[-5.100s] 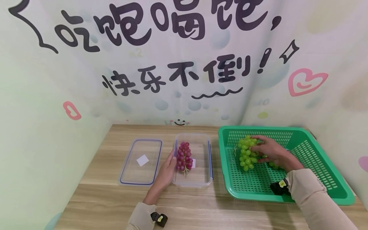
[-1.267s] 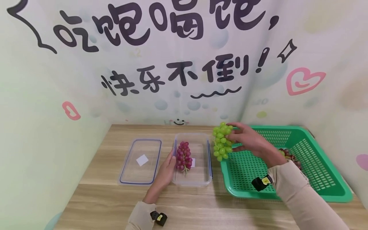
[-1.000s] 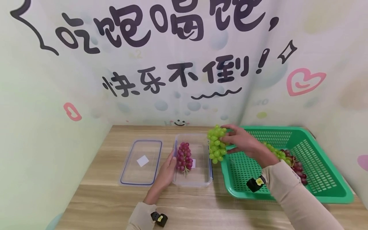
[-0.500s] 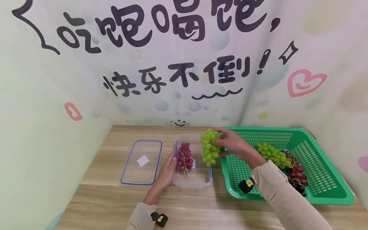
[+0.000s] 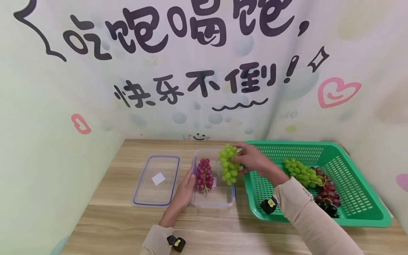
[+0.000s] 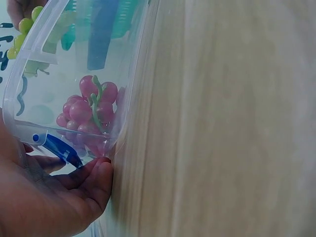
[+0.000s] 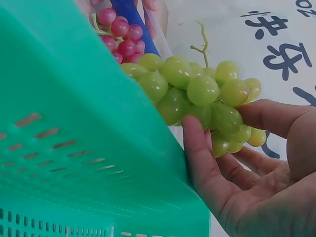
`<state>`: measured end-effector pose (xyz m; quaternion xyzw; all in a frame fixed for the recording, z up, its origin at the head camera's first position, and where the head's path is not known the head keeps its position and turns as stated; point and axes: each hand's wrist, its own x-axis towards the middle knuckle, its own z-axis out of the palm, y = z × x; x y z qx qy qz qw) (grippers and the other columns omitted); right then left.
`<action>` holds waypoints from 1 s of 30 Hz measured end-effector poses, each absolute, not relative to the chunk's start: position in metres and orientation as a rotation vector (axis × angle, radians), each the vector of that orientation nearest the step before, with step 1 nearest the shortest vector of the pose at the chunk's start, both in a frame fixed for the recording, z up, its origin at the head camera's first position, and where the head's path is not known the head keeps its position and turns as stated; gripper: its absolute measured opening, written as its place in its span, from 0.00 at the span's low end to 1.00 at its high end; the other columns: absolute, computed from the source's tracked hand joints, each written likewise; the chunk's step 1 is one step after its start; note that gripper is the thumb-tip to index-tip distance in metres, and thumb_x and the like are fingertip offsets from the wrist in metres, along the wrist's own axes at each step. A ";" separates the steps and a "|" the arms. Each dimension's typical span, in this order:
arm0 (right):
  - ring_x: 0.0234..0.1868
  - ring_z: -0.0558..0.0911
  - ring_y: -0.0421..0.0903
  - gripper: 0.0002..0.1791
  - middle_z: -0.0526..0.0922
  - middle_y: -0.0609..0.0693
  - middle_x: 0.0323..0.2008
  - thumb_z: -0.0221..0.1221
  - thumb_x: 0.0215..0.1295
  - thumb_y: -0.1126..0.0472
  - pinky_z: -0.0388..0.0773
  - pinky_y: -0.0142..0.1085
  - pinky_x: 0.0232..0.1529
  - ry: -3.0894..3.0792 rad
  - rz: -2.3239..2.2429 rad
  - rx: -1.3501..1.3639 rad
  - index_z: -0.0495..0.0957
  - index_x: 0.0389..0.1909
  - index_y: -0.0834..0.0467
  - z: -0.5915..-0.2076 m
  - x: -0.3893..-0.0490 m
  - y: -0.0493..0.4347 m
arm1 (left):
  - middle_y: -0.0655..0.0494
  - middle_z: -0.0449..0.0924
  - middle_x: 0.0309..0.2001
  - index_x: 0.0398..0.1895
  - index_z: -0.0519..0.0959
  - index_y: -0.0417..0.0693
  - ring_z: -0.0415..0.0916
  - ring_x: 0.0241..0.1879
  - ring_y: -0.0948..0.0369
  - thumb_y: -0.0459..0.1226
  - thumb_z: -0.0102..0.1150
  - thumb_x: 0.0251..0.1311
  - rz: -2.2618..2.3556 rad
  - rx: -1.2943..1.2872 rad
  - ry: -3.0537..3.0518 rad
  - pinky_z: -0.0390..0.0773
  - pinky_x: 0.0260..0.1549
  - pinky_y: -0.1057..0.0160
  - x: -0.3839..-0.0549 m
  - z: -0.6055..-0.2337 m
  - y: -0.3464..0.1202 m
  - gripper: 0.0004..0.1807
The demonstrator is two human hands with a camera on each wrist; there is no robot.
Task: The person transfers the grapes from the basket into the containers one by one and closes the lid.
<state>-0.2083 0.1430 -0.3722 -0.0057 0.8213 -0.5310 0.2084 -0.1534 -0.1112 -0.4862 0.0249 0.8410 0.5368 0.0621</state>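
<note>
My right hand [image 5: 251, 158] grips a bunch of green grapes [image 5: 228, 164] above the right part of a clear plastic container [image 5: 211, 204]. In the right wrist view, the thumb and fingertips hold the green grapes [image 7: 190, 89] from one side, and the stem end sticks up. Inside the container, along its left side, lies a bunch of red grapes [image 5: 204, 175]. My left hand [image 5: 184, 189] holds the container at its left wall. In the left wrist view, bent fingertips meet near the base beside a blue clip [image 6: 61, 149].
A clear lid [image 5: 156, 194] with a blue seal lies left of the container. The green basket [image 5: 255, 209] on the right holds more green grapes [image 5: 301, 171], dark red grapes [image 5: 329, 191] and black grapes [image 5: 329, 209]. A printed wall stands behind the wooden table [image 5: 127, 226].
My right hand has lifted the green grapes out of the basket and carried them left over the container. The left hand has stayed at the container.
</note>
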 end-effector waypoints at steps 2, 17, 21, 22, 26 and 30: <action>0.51 0.81 0.58 0.31 0.72 0.65 0.58 0.56 0.70 0.64 0.88 0.45 0.38 2.303 -1.453 -0.021 0.62 0.73 0.54 -0.373 -0.209 0.141 | 0.39 0.51 0.77 0.79 0.49 0.47 0.48 0.75 0.39 0.44 0.28 0.80 1.620 0.074 2.544 0.50 0.73 0.39 -0.153 -0.486 -0.111 0.29; 0.47 0.84 0.56 0.30 0.76 0.66 0.54 0.57 0.69 0.65 0.88 0.46 0.37 2.382 -1.335 -0.012 0.63 0.71 0.60 -0.372 -0.204 0.117 | 0.39 0.50 0.77 0.79 0.49 0.46 0.48 0.75 0.40 0.43 0.29 0.80 1.639 0.078 2.535 0.49 0.74 0.40 -0.153 -0.487 -0.112 0.28; 0.48 0.83 0.58 0.29 0.75 0.67 0.55 0.57 0.69 0.66 0.88 0.43 0.34 2.375 -1.319 -0.005 0.64 0.70 0.62 -0.376 -0.203 0.112 | 0.39 0.51 0.77 0.79 0.50 0.46 0.48 0.75 0.40 0.44 0.29 0.80 1.642 0.078 2.534 0.49 0.74 0.41 -0.153 -0.487 -0.112 0.29; 0.48 0.83 0.58 0.29 0.75 0.67 0.55 0.57 0.69 0.66 0.88 0.43 0.33 2.378 -1.312 -0.002 0.64 0.70 0.62 -0.377 -0.203 0.111 | 0.39 0.51 0.77 0.79 0.50 0.46 0.48 0.75 0.40 0.44 0.29 0.80 1.640 0.079 2.537 0.49 0.74 0.40 -0.153 -0.487 -0.112 0.29; 0.50 0.83 0.59 0.29 0.75 0.67 0.57 0.57 0.69 0.66 0.88 0.42 0.31 2.393 -1.293 0.007 0.64 0.70 0.63 -0.379 -0.203 0.107 | 0.39 0.51 0.76 0.79 0.50 0.46 0.49 0.75 0.40 0.44 0.29 0.80 1.636 0.080 2.544 0.49 0.74 0.40 -0.153 -0.487 -0.112 0.29; 0.51 0.82 0.58 0.30 0.75 0.67 0.58 0.57 0.70 0.66 0.88 0.42 0.32 2.403 -1.287 0.030 0.63 0.71 0.62 -0.381 -0.205 0.105 | 0.38 0.52 0.76 0.79 0.50 0.46 0.49 0.75 0.39 0.44 0.29 0.80 1.635 0.084 2.544 0.49 0.74 0.40 -0.153 -0.486 -0.112 0.29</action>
